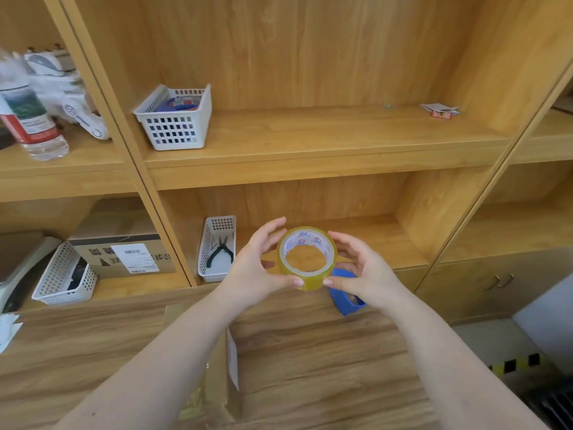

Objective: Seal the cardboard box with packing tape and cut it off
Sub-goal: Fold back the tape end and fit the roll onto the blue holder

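**Wooden bench and shelving, with what rests on them**

The wood-grain bench [310,352] carries a flattened cardboard box [217,380] near its front and a blue tape dispenser [345,301] toward its back edge; white paper [7,332] lies at its left edge.

On the upper shelf [310,135] stand a white basket [175,119] at the left and a small folded packet [440,110] at the right. The lower shelf [387,243] bears a narrow white basket [217,249] holding pliers [220,251]. In the left bay, a water bottle [32,122] stands above; a labelled carton [124,256] and another basket [63,276] sit below.
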`<state>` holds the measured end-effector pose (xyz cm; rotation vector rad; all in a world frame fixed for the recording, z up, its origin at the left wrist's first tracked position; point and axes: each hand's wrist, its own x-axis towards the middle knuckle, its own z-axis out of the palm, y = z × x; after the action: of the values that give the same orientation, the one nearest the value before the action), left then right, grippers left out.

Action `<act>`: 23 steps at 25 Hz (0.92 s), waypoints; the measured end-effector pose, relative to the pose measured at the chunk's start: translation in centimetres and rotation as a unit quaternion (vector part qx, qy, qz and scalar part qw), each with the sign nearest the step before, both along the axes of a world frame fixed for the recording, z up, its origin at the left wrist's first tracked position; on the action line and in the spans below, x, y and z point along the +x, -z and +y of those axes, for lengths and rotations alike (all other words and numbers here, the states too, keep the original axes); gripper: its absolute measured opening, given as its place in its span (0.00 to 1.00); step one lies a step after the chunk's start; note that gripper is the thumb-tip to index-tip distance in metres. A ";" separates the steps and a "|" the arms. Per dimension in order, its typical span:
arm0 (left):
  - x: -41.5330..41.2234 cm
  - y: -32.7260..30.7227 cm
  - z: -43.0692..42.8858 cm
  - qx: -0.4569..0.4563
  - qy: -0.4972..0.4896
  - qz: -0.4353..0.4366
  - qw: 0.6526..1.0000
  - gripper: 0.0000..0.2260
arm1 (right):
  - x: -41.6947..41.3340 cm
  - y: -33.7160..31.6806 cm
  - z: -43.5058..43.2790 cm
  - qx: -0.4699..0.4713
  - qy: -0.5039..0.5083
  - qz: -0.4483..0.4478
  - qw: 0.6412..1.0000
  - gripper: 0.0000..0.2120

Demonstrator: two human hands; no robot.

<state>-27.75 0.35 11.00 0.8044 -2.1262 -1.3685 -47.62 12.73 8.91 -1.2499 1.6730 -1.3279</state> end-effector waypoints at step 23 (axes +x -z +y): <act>-16.6 8.4 -0.8 0.040 0.046 -0.090 0.994 0.48 | -10.9 9.8 1.4 0.059 0.168 0.016 0.984 0.45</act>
<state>-44.36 -0.42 2.59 0.9016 -2.2827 -1.4866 -58.50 14.17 -0.89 -0.9528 2.0205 -1.3810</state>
